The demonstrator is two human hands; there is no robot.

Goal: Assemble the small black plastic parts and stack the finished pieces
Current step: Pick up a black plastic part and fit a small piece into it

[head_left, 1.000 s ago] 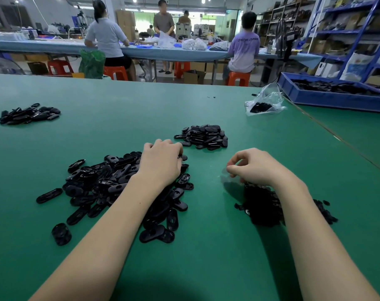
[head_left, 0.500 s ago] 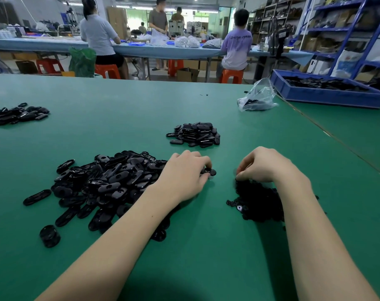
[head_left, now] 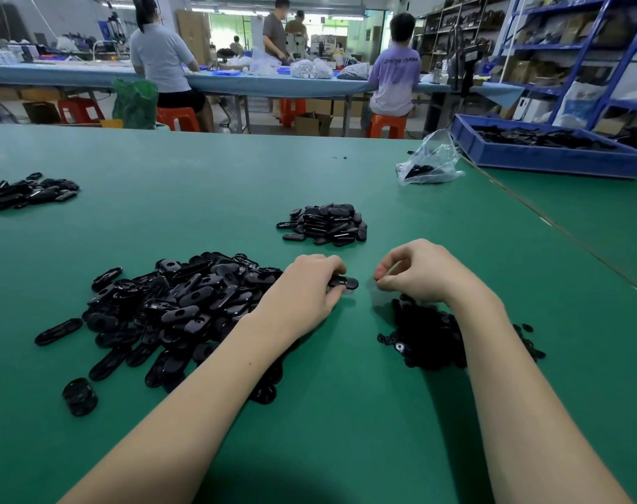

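Observation:
A big heap of loose black oval parts (head_left: 178, 307) lies on the green table at the left. My left hand (head_left: 306, 292) grips one oval black part (head_left: 346, 283) just right of that heap, its end sticking out past my fingers. My right hand (head_left: 415, 274) hovers close beside it with thumb and forefinger pinched together; what they hold is too small to see. Under my right wrist sits a pile of small round black pieces (head_left: 426, 336). A neater pile of black oval pieces (head_left: 326, 224) lies farther back in the middle.
Another pile of black parts (head_left: 25, 192) lies at the far left. A clear plastic bag (head_left: 428, 165) with black bits and a blue tray (head_left: 542, 154) of parts stand at the back right. People work at a long table behind.
My left hand has come rightward off the big heap with an oval part. My right hand has lifted from the small-piece pile toward it, fingers pinched.

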